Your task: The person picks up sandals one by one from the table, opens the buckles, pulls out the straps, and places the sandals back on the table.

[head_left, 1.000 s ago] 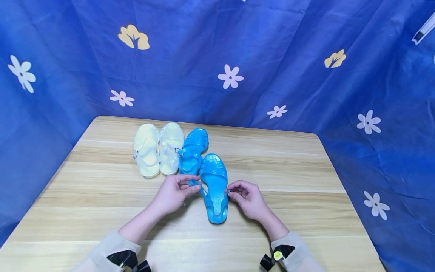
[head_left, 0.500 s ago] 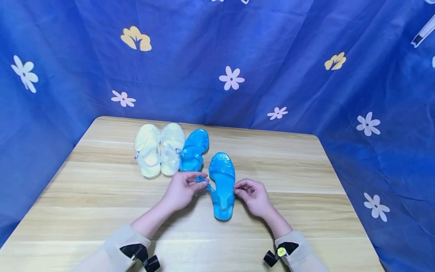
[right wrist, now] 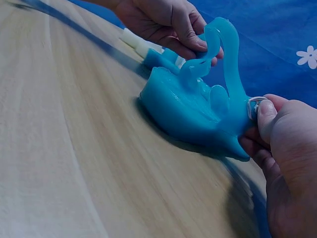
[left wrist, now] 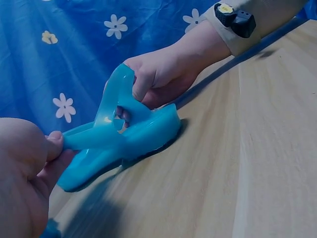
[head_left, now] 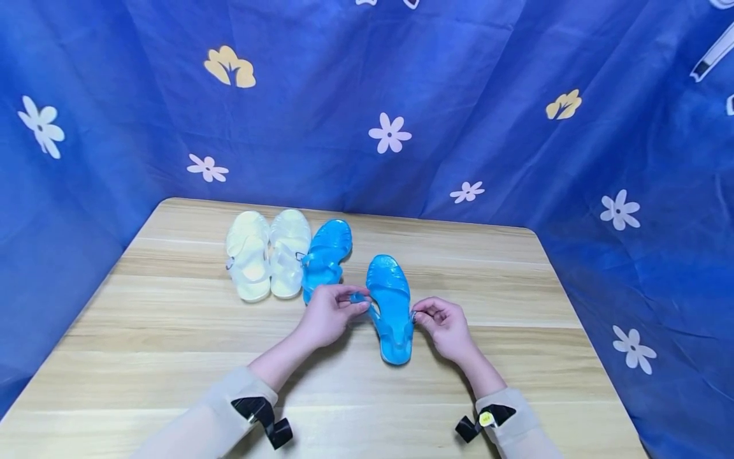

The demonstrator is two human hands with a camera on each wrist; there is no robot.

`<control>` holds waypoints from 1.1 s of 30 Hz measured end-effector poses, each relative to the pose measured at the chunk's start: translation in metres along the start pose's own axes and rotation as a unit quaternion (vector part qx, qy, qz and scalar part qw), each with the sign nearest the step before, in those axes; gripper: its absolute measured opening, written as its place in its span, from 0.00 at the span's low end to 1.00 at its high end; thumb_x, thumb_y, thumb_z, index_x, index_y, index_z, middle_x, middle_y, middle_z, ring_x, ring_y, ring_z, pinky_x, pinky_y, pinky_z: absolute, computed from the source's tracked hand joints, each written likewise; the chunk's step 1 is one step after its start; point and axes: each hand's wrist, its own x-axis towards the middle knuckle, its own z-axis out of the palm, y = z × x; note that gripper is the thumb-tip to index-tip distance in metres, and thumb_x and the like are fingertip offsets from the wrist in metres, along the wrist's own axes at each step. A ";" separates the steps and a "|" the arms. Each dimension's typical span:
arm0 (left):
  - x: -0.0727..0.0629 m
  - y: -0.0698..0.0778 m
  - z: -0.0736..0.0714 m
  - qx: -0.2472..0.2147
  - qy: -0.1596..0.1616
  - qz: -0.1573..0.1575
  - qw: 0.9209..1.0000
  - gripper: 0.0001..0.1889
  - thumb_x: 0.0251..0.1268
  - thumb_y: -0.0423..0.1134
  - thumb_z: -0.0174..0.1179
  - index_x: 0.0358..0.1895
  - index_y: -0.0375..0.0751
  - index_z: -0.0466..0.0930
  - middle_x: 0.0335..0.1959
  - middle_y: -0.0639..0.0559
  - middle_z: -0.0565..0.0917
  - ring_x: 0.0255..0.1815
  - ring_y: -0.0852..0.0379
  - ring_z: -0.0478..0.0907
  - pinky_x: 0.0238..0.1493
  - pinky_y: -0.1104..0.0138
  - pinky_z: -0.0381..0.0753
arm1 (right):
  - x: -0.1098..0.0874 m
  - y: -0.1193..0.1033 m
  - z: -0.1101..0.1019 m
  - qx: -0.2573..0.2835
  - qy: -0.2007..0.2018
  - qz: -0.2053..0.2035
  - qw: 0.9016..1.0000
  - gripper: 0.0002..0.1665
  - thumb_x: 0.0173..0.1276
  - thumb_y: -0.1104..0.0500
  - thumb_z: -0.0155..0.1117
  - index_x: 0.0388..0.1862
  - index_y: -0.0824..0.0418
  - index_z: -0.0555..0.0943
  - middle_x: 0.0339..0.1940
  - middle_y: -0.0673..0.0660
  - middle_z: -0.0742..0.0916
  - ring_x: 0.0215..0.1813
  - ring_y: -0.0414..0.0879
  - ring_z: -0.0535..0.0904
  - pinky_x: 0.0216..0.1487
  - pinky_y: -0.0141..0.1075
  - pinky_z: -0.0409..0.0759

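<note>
A translucent blue jelly sandal (head_left: 394,312) is between the two hands, toe pointing away from the person. My left hand (head_left: 329,312) pinches the free end of its ankle strap (left wrist: 81,139) between thumb and fingers, stretched out to the left. On the other side, my right hand (head_left: 447,326) pinches the small metal buckle (right wrist: 253,106) with the thumb over it. The heel strap (right wrist: 230,64) arches up above the sole. The matching blue sandal (head_left: 329,252) lies behind the left hand, its heel partly covered by that hand.
Two clear whitish jelly sandals, one left (head_left: 248,255) and one right (head_left: 289,252), lie side by side left of the blue ones. All rest on a wood-grain table (head_left: 487,274). A blue flowered curtain (head_left: 321,95) hangs behind and around it.
Both hands have moved to the right along with the blue sandal, widening the gap to its mate. They keep their pinch on strap and buckle. The other sandals have stayed in place.
</note>
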 end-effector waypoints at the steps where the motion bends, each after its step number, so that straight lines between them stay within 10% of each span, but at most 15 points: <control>1: 0.002 0.000 0.002 0.002 0.001 0.000 1.000 0.13 0.69 0.29 0.71 0.54 0.30 0.88 0.44 0.47 0.91 0.41 0.57 0.90 0.36 0.70 0.87 | 0.000 0.000 -0.002 -0.002 0.003 0.000 1.000 0.05 0.69 0.80 0.65 0.42 0.79 0.83 0.38 0.75 0.86 0.41 0.39 0.85 0.46 0.30 0.86; 9: 0.011 0.007 0.018 0.012 0.009 -0.002 1.000 0.12 0.69 0.31 0.72 0.53 0.33 0.89 0.42 0.51 0.91 0.35 0.50 0.88 0.24 0.73 0.74 | -0.001 0.005 -0.017 -0.021 0.030 -0.003 0.999 0.06 0.68 0.81 0.65 0.42 0.79 0.83 0.37 0.76 0.86 0.41 0.39 0.85 0.45 0.29 0.85; 17: 0.023 0.010 0.036 0.014 0.023 0.008 1.000 0.13 0.70 0.31 0.72 0.54 0.34 0.90 0.48 0.48 0.91 0.44 0.59 0.89 0.45 0.67 0.88 | 0.002 0.006 -0.035 -0.028 0.059 0.013 0.998 0.05 0.68 0.81 0.65 0.41 0.80 0.82 0.37 0.77 0.86 0.41 0.38 0.86 0.46 0.28 0.85; 33: 0.062 0.015 0.070 0.035 0.002 0.013 0.999 0.11 0.71 0.33 0.71 0.54 0.38 0.90 0.53 0.50 0.89 0.56 0.56 0.85 0.58 0.61 0.85 | 0.011 0.013 -0.084 -0.079 0.099 0.053 0.991 0.05 0.71 0.79 0.65 0.44 0.79 0.83 0.40 0.71 0.88 0.40 0.38 0.83 0.45 0.26 0.82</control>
